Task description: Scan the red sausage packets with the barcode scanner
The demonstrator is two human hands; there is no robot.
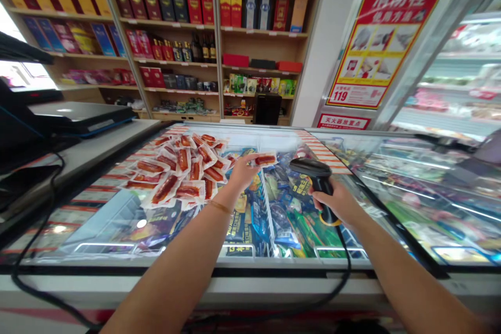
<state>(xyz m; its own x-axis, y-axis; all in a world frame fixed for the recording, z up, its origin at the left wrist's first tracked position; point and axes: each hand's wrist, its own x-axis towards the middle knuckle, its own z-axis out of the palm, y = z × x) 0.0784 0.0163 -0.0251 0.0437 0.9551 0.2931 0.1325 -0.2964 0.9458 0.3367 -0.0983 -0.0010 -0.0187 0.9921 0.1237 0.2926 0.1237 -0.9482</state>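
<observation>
My left hand [243,169] pinches the left end of a packaged sausage [265,159], a reddish-brown piece in a clear and white wrapper. To its right, my right hand [334,199] is wrapped around the handle of a black barcode scanner [313,169], whose head points left toward the sausage. A dark cable runs down from the scanner's handle. Left of my left hand, a loose pile of similar packaged sausages [182,164] lies on the glass top of a chest freezer [117,260]. Through the glass, bags of frozen goods [297,224] show, parted by a white wire divider.
A dark device with a flat silver top [80,112] stands on the counter at left. The black cable [50,209] hangs down the freezer's front. Shelves [168,26] of boxes and bottles line the back, beside a red fire poster [385,42]. Another glass-topped freezer [426,182] adjoins at right.
</observation>
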